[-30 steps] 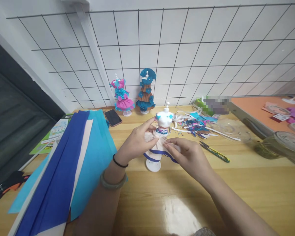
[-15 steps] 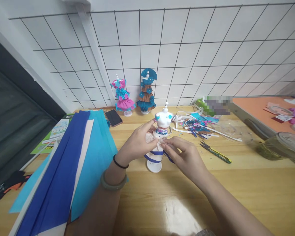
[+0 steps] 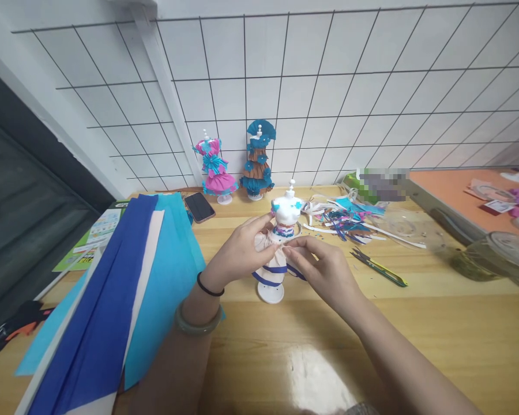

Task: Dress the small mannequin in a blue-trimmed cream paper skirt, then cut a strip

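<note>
A small white dress-form mannequin [image 3: 288,211] stands upright on its round base [image 3: 270,293] between my hands. Light blue bits mark its chest, and coloured bands circle its waist. Below the waist hangs a gathered cream paper skirt [image 3: 271,263] with dark blue stripes. My left hand [image 3: 245,245] wraps the figure from the left, thumb pressing the top of the skirt at the front. With thumb and index finger, my right hand [image 3: 318,262] pinches the skirt's gathered upper edge at the front right. The fingertips of both hands almost meet there.
Long blue crepe paper strips [image 3: 99,323] cover the left. Behind stand a pink-dressed mannequin [image 3: 216,167], a teal-and-brown one [image 3: 257,167] and a phone [image 3: 199,207]. To the right lie paper scraps [image 3: 350,219], yellow-green thread snips [image 3: 379,267] and a clear container [image 3: 497,256].
Very little differs. Both hands keep their hold at the skirt's waist, with a slight shift of the right fingers on the gathered paper.
</note>
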A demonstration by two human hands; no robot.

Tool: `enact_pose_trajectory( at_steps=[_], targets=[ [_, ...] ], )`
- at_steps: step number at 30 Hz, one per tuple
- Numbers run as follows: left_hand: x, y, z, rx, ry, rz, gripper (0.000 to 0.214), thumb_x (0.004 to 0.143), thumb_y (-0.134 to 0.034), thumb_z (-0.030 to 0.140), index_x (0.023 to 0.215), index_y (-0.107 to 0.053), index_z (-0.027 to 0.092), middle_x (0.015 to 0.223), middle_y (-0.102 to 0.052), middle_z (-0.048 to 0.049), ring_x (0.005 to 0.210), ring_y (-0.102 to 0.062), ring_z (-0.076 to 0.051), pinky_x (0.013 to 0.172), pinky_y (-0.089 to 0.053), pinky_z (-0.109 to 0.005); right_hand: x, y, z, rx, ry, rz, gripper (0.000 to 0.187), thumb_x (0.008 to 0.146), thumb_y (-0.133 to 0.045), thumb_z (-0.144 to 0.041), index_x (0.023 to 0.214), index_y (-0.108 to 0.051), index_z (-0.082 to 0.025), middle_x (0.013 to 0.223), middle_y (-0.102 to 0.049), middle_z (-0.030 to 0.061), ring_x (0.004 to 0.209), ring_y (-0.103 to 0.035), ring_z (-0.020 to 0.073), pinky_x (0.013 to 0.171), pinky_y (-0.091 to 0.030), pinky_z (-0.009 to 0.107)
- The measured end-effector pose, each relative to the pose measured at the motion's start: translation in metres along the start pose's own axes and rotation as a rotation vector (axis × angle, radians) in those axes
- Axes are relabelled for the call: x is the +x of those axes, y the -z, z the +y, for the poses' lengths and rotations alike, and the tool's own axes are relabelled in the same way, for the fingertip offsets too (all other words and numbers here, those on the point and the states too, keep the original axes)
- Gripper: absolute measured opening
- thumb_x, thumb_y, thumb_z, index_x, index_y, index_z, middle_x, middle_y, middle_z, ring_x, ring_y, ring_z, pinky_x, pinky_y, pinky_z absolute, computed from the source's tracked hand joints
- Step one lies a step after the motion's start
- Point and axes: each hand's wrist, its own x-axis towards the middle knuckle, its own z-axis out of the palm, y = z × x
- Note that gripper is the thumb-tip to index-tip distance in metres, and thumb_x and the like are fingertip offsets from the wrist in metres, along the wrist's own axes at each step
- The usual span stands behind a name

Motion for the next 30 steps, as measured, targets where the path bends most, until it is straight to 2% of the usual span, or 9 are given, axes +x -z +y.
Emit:
enact_pose_trajectory(
  at_steps=[8,18,25,30],
  targets=[
    [-0.001,0.000,-0.001,-0.005,0.002,-0.013,0.048,0.076,-0.058,0.018,0.124,-0.050,0.017,0.116,-0.062,-0.0083,0.108,-0.058,-0.022,0.094,-0.046,-0.034,0.003,-0.001,0.004,-0.040,-0.004,0.026,0.015,0.085,-0.057,-0.034,0.083,-0.061,-0.020,0.074,-0.068,0.0039,0.062,-0.062,0.0165,0.058,-0.048,0.027],
    [0.001,0.003,0.001,-0.013,-0.023,-0.082,0.042,0.077,-0.055,0.015,0.120,-0.055,0.016,0.107,-0.060,-0.0072,0.102,-0.056,-0.020,0.090,-0.046,-0.032,0.004,-0.001,0.006,-0.087,-0.016,0.040,0.015,0.084,-0.059,-0.034,0.080,-0.059,-0.020,0.070,-0.065,0.0018,0.059,-0.056,0.0139,0.056,-0.043,0.024],
    [0.002,0.003,0.000,0.019,-0.045,-0.101,0.022,0.080,-0.056,0.018,0.101,-0.060,0.015,0.101,-0.060,-0.0067,0.096,-0.057,-0.019,0.085,-0.045,-0.029,0.007,-0.003,0.012,-0.013,-0.076,0.035,0.019,0.082,-0.060,-0.037,0.076,-0.054,-0.020,0.065,-0.060,0.0000,0.055,-0.051,0.0130,0.052,-0.039,0.024],
    [0.003,0.001,0.000,-0.005,-0.034,-0.086,0.020,0.081,-0.060,0.026,0.098,-0.060,0.015,0.097,-0.060,-0.0062,0.095,-0.057,-0.019,0.085,-0.045,-0.030,0.008,-0.003,0.013,-0.013,-0.064,0.034,0.019,0.082,-0.059,-0.038,0.077,-0.053,-0.020,0.066,-0.058,0.0001,0.056,-0.051,0.0132,0.053,-0.040,0.025]
  ],
)
